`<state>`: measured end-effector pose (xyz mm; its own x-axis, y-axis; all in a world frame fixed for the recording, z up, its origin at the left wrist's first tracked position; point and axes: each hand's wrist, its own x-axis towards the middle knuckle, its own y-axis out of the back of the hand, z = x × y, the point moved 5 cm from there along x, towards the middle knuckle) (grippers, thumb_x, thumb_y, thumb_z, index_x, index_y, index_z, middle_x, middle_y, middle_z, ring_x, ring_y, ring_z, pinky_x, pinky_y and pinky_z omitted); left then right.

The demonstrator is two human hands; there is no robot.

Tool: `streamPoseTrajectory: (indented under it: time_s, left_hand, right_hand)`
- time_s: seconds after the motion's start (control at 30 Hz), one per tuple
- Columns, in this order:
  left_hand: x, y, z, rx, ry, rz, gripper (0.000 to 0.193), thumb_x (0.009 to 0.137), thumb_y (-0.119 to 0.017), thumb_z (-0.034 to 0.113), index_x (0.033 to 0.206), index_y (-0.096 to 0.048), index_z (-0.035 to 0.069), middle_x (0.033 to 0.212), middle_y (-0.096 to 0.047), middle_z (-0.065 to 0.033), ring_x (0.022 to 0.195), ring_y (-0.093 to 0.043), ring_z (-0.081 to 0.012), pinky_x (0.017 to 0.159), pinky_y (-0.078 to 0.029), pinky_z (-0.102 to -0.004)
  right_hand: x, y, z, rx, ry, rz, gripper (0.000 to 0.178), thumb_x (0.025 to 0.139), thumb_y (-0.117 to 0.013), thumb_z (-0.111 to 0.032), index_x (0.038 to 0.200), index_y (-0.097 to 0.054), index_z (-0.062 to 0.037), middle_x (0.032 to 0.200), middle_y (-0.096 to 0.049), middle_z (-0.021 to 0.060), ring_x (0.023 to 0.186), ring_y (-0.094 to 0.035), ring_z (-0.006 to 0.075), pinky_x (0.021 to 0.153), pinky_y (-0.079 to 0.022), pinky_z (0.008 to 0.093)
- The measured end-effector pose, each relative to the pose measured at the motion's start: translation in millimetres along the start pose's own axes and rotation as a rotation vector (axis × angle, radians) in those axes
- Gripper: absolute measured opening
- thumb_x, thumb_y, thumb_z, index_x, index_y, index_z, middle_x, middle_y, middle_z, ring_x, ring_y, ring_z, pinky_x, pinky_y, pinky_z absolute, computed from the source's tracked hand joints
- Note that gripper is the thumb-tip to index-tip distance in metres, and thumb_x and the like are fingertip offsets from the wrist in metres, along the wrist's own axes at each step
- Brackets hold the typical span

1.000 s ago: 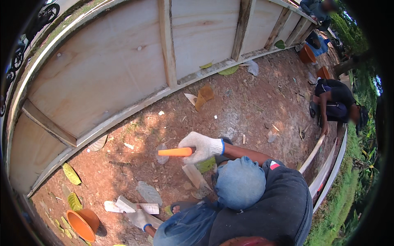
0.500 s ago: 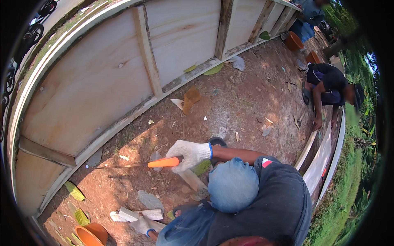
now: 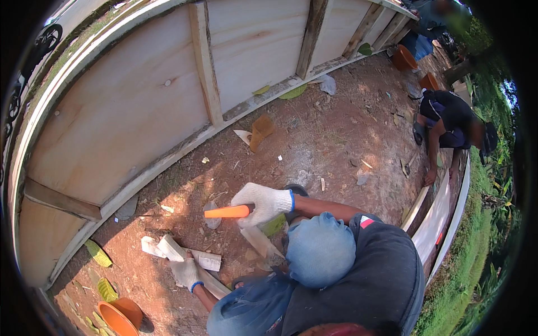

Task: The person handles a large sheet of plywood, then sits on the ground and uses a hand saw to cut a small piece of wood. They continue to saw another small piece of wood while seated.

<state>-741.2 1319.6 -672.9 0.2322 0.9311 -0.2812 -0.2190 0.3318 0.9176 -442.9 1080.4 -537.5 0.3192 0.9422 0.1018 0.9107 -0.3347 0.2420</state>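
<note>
My right hand [image 3: 262, 203], in a white knit glove with a blue cuff, is closed round the orange handle of a handsaw [image 3: 227, 212]. The saw's thin blade points left over the dirt and is hard to see edge-on. Lower down, my gloved left hand [image 3: 186, 272] grips a pale wooden batten [image 3: 171, 248] that slants toward my leg. A second short piece of wood [image 3: 204, 260] crosses under the batten. Another wood offcut [image 3: 260, 242] lies below my right hand, near my foot. My denim-covered knee [image 3: 319, 251] rises between my arms.
A long framed plywood panel [image 3: 112, 117] curves along the left and back. An orange bucket [image 3: 120, 316] sits at lower left. At right, a crouching person [image 3: 451, 115] reaches to long pale boards [image 3: 434, 224]. Leaves and scraps litter the dirt.
My left hand and the batten have risen from the ground, up and slightly forward toward the saw. My right hand has moved slightly with the saw. The crouching person's hands have shifted slightly.
</note>
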Motion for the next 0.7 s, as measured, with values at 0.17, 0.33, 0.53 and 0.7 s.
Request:
streamPoseTrajectory:
  time_s: [0.17,0.33,0.53,0.7]
  left_hand:
    - [5.2,15.7,-3.3,-0.218,-0.11,-0.054,0.073,0.081,-0.085,0.033,0.134,-0.048,-0.001,0.113,-0.071,-0.0251,0.105,-0.07,-0.0411,0.088,-0.056,-0.0484]
    - [25.3,25.3,-7.5,0.092,-0.027,-0.364,0.097,0.079,-0.08,0.055,0.143,-0.04,-0.006,0.12,-0.066,-0.0323,0.112,-0.066,-0.0462,0.097,-0.053,-0.0502]
    - [14.3,39.4,-3.6,0.287,-0.208,-0.436,0.091,0.081,-0.08,0.055,0.142,-0.042,0.0,0.11,-0.07,-0.025,0.106,-0.07,-0.0412,0.086,-0.058,-0.049]
    - [15.8,35.0,-2.0,0.249,-0.252,-0.367,0.092,0.079,-0.081,0.054,0.142,-0.041,0.0,0.103,-0.071,-0.0258,0.101,-0.071,-0.0429,0.085,-0.058,-0.0506]
  right_hand:
    - [2.5,-8.7,7.4,-0.064,-0.138,-0.083,0.018,0.079,-0.073,-0.014,0.079,-0.061,-0.0011,0.068,-0.054,0.013,0.058,-0.053,0.0263,0.058,-0.044,0.0364]
    - [-29.3,-19.4,33.9,-0.21,-0.198,0.03,0.018,0.074,-0.073,-0.02,0.074,-0.063,-0.0059,0.067,-0.059,0.0107,0.06,-0.06,0.0297,0.059,-0.047,0.0377]
    - [-38.5,-29.3,41.6,-0.137,-0.183,-0.07,0.019,0.07,-0.071,-0.02,0.072,-0.059,-0.0061,0.067,-0.057,0.0118,0.06,-0.057,0.0351,0.059,-0.046,0.04]
    - [-28.6,-43.1,28.2,-0.194,-0.155,-0.144,0.018,0.069,-0.072,-0.017,0.071,-0.058,-0.0064,0.065,-0.052,0.0137,0.06,-0.055,0.0369,0.057,-0.043,0.0421]
